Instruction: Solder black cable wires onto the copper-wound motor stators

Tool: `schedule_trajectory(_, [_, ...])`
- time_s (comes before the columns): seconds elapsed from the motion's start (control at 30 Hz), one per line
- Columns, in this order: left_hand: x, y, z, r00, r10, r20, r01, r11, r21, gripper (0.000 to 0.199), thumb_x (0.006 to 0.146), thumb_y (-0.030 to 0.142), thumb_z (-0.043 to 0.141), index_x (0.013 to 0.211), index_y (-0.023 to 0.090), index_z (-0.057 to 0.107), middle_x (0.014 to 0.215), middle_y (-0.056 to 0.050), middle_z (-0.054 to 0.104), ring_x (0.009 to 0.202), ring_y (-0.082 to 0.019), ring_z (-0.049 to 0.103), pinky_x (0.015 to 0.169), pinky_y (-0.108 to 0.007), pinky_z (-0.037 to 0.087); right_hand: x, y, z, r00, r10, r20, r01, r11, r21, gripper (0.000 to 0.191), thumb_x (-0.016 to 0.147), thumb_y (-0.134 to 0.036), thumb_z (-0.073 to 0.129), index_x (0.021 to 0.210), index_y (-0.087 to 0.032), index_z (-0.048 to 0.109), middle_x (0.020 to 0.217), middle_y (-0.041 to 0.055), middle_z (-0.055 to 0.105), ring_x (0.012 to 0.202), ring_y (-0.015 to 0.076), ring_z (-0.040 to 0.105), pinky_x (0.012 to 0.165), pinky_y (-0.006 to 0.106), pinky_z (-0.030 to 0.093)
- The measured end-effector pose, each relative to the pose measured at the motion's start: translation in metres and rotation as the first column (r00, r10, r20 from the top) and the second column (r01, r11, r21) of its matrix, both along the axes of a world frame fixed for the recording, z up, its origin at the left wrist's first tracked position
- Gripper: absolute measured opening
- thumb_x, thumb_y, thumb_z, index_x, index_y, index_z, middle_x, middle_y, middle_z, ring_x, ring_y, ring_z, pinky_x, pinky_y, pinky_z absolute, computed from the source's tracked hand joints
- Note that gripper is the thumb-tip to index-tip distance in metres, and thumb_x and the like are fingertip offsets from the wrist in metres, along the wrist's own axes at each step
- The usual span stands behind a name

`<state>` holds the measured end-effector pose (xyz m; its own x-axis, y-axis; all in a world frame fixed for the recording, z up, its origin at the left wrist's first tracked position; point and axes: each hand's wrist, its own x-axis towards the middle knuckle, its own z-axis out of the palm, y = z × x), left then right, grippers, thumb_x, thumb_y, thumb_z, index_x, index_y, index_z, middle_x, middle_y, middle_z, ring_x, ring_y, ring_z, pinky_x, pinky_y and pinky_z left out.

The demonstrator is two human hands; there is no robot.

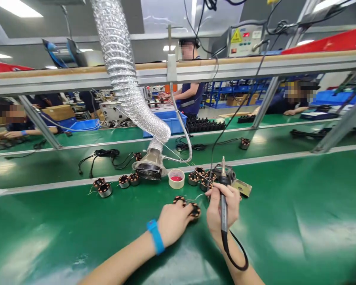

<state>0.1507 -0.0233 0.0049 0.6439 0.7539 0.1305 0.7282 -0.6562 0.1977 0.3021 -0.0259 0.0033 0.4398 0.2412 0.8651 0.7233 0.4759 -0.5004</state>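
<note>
My left hand [174,222], with a blue wristband [156,236], is closed on a small motor stator [195,211] on the bench. A second stator [179,199] shows just beyond its fingers. In my right hand [229,208] is a soldering iron [223,213], its tip pointing up and away and its black cord looping below the wrist. A thin pale wire [199,195] runs from near the stators towards my right fingertips; whether they pinch it, I cannot tell. Past my right hand sit several more stators [193,179] and a soldering iron stand [242,188].
A tape roll [176,184] with something red inside stands beyond my hands. Left of it hangs a fume extraction hood [149,168] on a silver duct [121,67]. More stators [105,190] lie at left on the green bench [61,225]. A shelf beam [237,68] crosses above; co-workers sit beyond.
</note>
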Motion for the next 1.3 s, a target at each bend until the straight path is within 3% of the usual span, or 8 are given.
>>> schedule_trajectory(0.1, [0.027,0.012,-0.006,0.993,-0.077,0.085,0.063,0.986,0.155,0.034,0.097,0.026,0.045,0.131,0.027,0.051,0.114,-0.010,0.064,0.085,-0.022,0.068,0.069,-0.032,0.052,0.003,0.005,-0.002,1.000,-0.011,0.018,0.011,1.000,0.010,0.012,0.097,-0.023,0.058,0.102,-0.017,0.067,0.085,0.0062,0.060,0.081,0.0205,0.058,0.076,0.035,0.050])
schedule_trajectory(0.2, [0.003,0.019,-0.015,0.992,-0.083,0.095,0.058,0.969,0.240,0.027,0.098,0.028,0.044,0.120,0.022,0.057,0.108,-0.009,0.065,0.083,-0.021,0.066,0.069,-0.030,0.052,-0.001,0.006,-0.003,1.000,0.014,0.018,-0.014,1.000,0.018,0.011,0.096,-0.020,0.061,0.103,-0.016,0.067,0.087,0.0076,0.061,0.080,0.0200,0.059,0.075,0.034,0.049])
schedule_trajectory(0.33, [-0.096,0.045,-0.008,0.962,0.192,0.194,-0.242,0.928,0.282,0.027,0.099,0.026,0.039,0.101,0.020,0.065,0.104,-0.009,0.067,0.094,-0.020,0.065,0.084,-0.029,0.050,-0.006,0.003,0.000,0.999,0.034,0.028,-0.035,0.998,0.055,0.010,0.094,-0.017,0.064,0.103,-0.018,0.068,0.081,0.0059,0.061,0.081,0.0206,0.059,0.076,0.035,0.049])
schedule_trajectory(0.47, [-0.212,0.096,0.025,0.754,0.656,0.042,-0.653,0.741,0.153,0.031,0.097,0.033,0.042,0.116,0.019,0.061,0.120,-0.011,0.064,0.110,-0.025,0.059,0.093,-0.034,0.045,-0.006,0.002,0.001,0.999,0.032,0.002,-0.032,0.999,0.041,0.010,0.095,-0.020,0.063,0.104,-0.019,0.067,0.078,0.0043,0.062,0.078,0.0198,0.059,0.077,0.036,0.050])
schedule_trajectory(0.67, [-0.293,0.146,0.029,0.709,0.679,-0.190,-0.701,0.708,-0.082,0.026,0.075,0.021,0.065,0.101,0.018,0.062,0.086,-0.005,0.071,0.080,-0.023,0.067,0.065,-0.027,0.046,-0.007,0.005,-0.004,0.998,0.064,0.004,-0.064,0.998,0.000,0.011,0.094,-0.020,0.064,0.103,-0.017,0.068,0.088,0.0073,0.060,0.081,0.0196,0.060,0.076,0.035,0.051])
schedule_trajectory(0.83, [-0.293,0.143,0.017,0.731,0.645,-0.221,-0.675,0.730,-0.103,0.034,0.075,0.022,0.062,0.108,0.018,0.053,0.086,-0.004,0.070,0.080,-0.021,0.066,0.063,-0.025,0.041,-0.007,0.007,-0.005,0.996,0.082,0.028,-0.082,0.997,0.009,0.011,0.093,-0.019,0.064,0.103,-0.018,0.068,0.091,0.0065,0.060,0.079,0.0185,0.061,0.076,0.035,0.052])
schedule_trajectory(1.0, [-0.269,0.093,0.023,0.777,0.559,-0.289,-0.604,0.792,-0.093,0.026,0.072,0.022,0.061,0.097,0.022,0.053,0.080,-0.003,0.068,0.077,-0.023,0.065,0.059,-0.027,0.033,-0.007,0.008,-0.001,0.997,0.083,0.002,-0.083,0.996,0.018,0.012,0.092,-0.017,0.064,0.102,-0.019,0.068,0.091,0.0062,0.061,0.082,0.0197,0.060,0.073,0.034,0.052])
schedule_trajectory(1.3, [-0.116,0.018,0.024,0.938,0.148,-0.315,-0.177,0.982,-0.067,0.015,0.078,0.015,0.050,0.086,0.025,0.058,0.078,-0.002,0.070,0.076,-0.024,0.066,0.062,-0.031,0.037,-0.020,-0.006,0.004,0.990,0.137,-0.026,-0.137,0.991,-0.007,0.014,0.095,-0.013,0.057,0.103,-0.021,0.064,0.082,0.0023,0.060,0.074,0.0173,0.058,0.074,0.034,0.049])
